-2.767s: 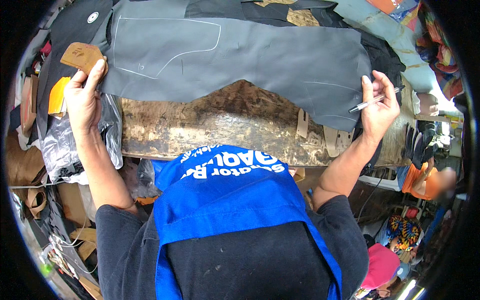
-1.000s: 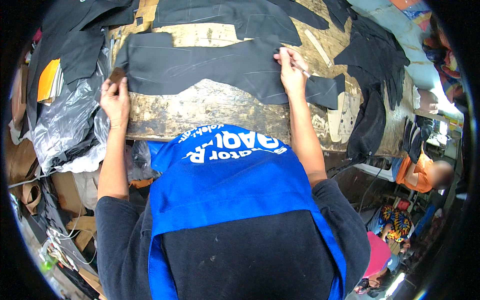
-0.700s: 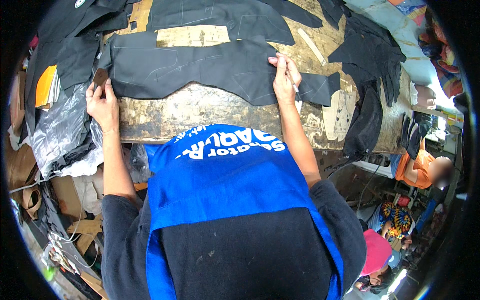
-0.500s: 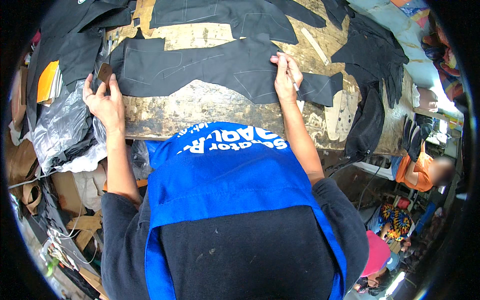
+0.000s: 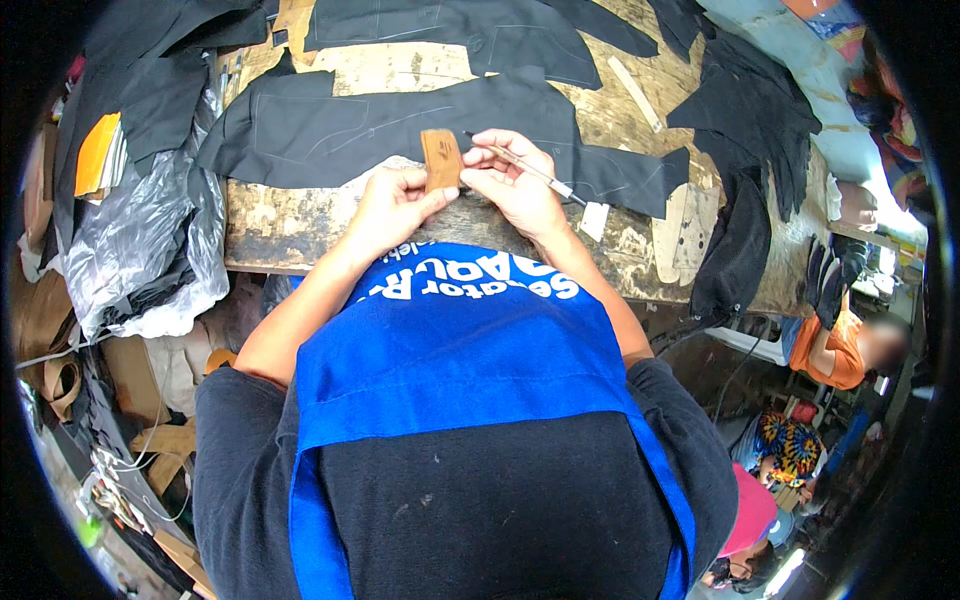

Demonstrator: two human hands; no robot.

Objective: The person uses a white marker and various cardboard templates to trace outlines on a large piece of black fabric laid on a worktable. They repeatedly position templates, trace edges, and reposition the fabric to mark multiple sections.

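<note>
Between the thumb and fingers of my left hand (image 5: 396, 207) is a small brown rectangular piece (image 5: 441, 160) with dark marks on its face. My right hand (image 5: 522, 190) is close beside it, with fingers curled around a slim pen (image 5: 535, 174) that slants down to the right. Its fingertips come up to the brown piece's right edge; I cannot tell whether they touch it. Behind both hands lies a long black sheet of leather-like material (image 5: 310, 135), flat and marked with thin pale outlines. My hands hide part of its near edge.
The worn wooden table (image 5: 290, 225) carries another marked black piece (image 5: 420, 25), a pale strip (image 5: 636, 92), a pale perforated template (image 5: 680, 235) and black scraps (image 5: 750, 100). Crumpled clear plastic (image 5: 150, 250) hangs at the left. A person in orange (image 5: 835, 350) is at far right.
My left hand has moved right from the sheet's left end, bringing the brown piece along. My right hand has come left and nearer with the pen, meeting the left hand in the middle.
</note>
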